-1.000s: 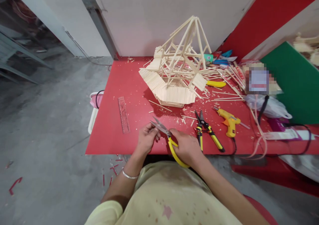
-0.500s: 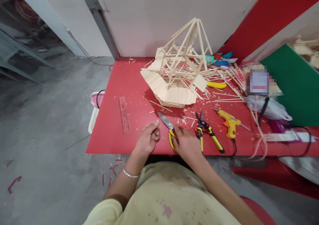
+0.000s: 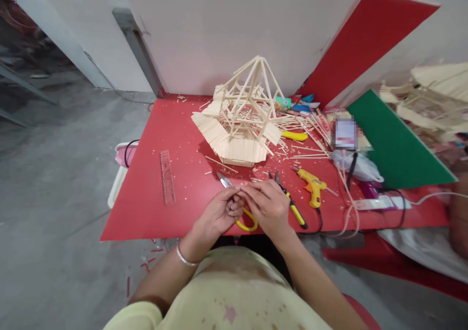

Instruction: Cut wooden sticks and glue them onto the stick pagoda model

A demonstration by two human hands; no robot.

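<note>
My left hand (image 3: 223, 210) is closed in a pinch above the table's front part. My right hand (image 3: 269, 205) is closed too, its fingertips meeting those of the left. What sits between them is too small and covered to name. Under both hands lie scissors (image 3: 249, 223) with yellow handles, their blades pointing away from me and partly hidden. Black-and-yellow cutters (image 3: 298, 214) lie just right of my right hand. Beyond the hands stands a model of thin wooden sticks (image 3: 243, 149), with a pointed frame on top and slatted panels around its base.
A clear ruler (image 3: 167, 178) lies on the left of the red table (image 3: 137, 213). To the right are a yellow glue gun (image 3: 310, 184), a plastic bag (image 3: 360, 166) and a green board (image 3: 395, 145). Loose sticks (image 3: 310, 156) and a yellow-handled tool (image 3: 294, 135) lie beside the model.
My right hand has let go of the scissors and come up to my left fingertips. The scissors stay on the table. The view has shifted, showing more on the right.
</note>
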